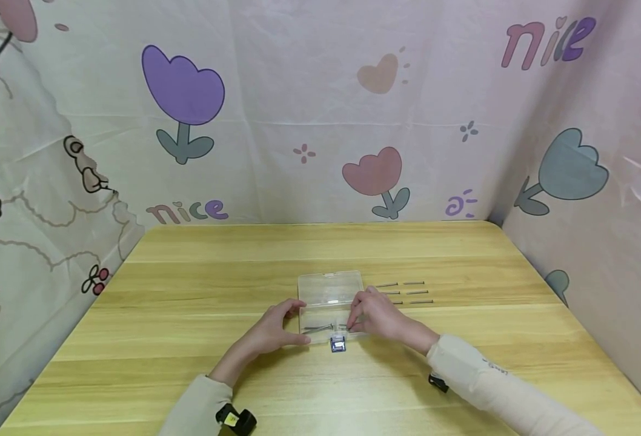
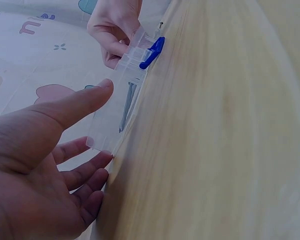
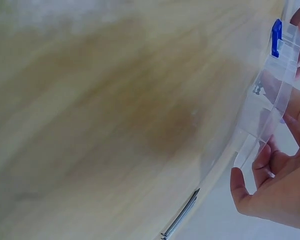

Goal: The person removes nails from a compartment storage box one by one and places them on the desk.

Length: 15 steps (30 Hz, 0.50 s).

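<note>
Holding clear box (image 1: 329, 303), lid open, nails (image 1: 318, 329) inside

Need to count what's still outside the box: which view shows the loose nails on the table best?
The head view: the loose nails lie in rows right of the clear box, beyond the right hand. The right wrist view catches only one nail; the left wrist view barely shows one tip.

A light wooden table (image 1: 189, 290) is seen, on which a clear plastic box (image 1: 331, 306) with a blue latch (image 1: 338, 346) is set between the two gripping hands. Loose nails (image 1: 408, 292) are laid in rows on the tabletop just beyond the right-hand grip.
</note>
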Available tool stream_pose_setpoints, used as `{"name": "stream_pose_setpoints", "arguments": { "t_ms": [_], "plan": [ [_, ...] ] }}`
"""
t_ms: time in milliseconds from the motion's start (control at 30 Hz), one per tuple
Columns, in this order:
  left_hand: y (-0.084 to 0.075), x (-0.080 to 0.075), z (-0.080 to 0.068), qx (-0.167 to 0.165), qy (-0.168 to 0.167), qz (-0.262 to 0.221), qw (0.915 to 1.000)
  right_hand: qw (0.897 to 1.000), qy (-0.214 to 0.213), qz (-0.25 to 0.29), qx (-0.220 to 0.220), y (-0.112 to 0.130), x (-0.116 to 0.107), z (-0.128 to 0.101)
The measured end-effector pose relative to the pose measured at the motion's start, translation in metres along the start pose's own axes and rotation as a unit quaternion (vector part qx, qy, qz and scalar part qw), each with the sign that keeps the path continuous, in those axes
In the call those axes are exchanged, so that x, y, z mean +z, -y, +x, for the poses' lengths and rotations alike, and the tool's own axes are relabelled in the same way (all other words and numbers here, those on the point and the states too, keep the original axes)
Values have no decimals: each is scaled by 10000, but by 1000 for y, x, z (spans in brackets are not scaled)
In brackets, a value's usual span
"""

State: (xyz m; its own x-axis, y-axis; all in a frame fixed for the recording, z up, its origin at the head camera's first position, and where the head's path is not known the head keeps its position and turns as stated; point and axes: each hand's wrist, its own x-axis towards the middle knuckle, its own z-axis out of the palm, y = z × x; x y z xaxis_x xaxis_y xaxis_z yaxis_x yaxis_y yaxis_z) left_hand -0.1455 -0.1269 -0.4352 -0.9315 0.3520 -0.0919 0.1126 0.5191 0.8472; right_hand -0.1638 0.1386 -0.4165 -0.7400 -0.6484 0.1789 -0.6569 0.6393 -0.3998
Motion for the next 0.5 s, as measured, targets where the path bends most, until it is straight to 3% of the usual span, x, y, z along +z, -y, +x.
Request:
{"name": "stream_pose_setpoints", "arguments": {
  "t_ms": [500],
  "plan": [
    [0,1,1,-85,-41,-29,10000,9997,-47,-224,-110,-3,2,1]
  ]
}}
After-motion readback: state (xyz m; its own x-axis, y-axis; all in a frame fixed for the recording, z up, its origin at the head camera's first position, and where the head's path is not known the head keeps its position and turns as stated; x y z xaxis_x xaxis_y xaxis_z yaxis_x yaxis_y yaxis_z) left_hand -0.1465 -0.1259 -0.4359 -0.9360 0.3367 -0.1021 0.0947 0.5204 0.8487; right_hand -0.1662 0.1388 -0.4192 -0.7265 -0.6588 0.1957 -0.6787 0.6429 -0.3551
